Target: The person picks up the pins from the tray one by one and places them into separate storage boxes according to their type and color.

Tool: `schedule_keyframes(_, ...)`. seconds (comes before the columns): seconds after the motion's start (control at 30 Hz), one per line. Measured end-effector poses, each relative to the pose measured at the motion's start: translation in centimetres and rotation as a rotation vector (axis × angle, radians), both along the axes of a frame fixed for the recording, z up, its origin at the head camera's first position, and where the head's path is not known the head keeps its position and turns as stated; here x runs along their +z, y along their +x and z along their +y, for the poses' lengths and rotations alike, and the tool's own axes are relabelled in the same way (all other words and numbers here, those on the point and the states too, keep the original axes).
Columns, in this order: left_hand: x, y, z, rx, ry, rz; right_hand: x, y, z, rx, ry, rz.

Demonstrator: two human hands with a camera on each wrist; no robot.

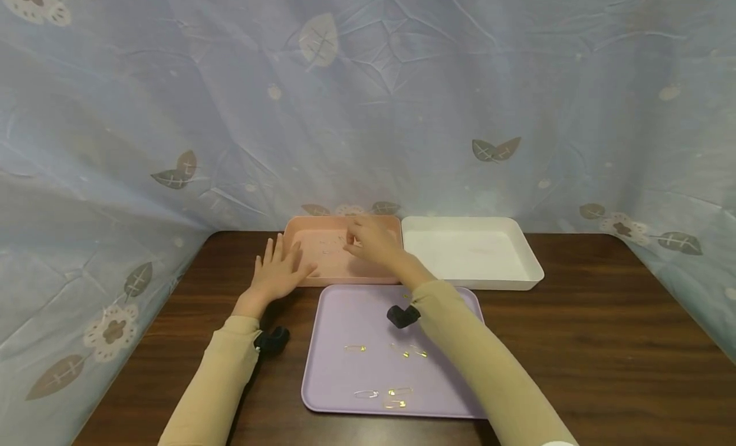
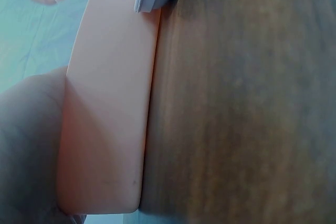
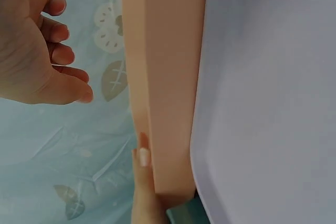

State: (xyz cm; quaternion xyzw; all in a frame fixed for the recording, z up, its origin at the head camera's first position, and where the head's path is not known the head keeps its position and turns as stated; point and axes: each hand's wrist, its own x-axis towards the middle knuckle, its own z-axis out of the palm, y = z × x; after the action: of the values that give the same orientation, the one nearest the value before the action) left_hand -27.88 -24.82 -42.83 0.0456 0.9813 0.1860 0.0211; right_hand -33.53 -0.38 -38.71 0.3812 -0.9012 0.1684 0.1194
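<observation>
My right hand hovers over the peach tray, fingers bent and the thumb apart from them in the head view. No pin shows at its fingertips in the right wrist view. Beneath it, several small safety pins lie in that tray. My left hand has its fingers spread at the peach tray's front left corner, with the thumb over the rim. On the lilac tray lie several gold safety pins and a silver-looking safety pin.
A white tray stands to the right of the peach one, side by side at the back of the dark wooden table. Behind them hangs a patterned curtain. The right forearm crosses over the lilac tray's right side.
</observation>
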Motion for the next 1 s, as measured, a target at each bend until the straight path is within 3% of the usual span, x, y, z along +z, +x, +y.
schedule_keyframes(0.23, 0.0, 0.2, -0.1, -0.003, 0.007, -0.003, 0.9, 2.2, 1.2, -0.033, -0.023, -0.027)
schedule_keyframes(0.53, 0.0, 0.1, -0.1, -0.001, -0.002, -0.001, 2.1, 4.5, 2.1, 0.009, -0.125, -0.048)
schedule_keyframes(1.0, -0.1, -0.3, -0.2, -0.001, 0.002, -0.001, 1.5, 9.1, 3.1, 0.034, -0.253, -0.209)
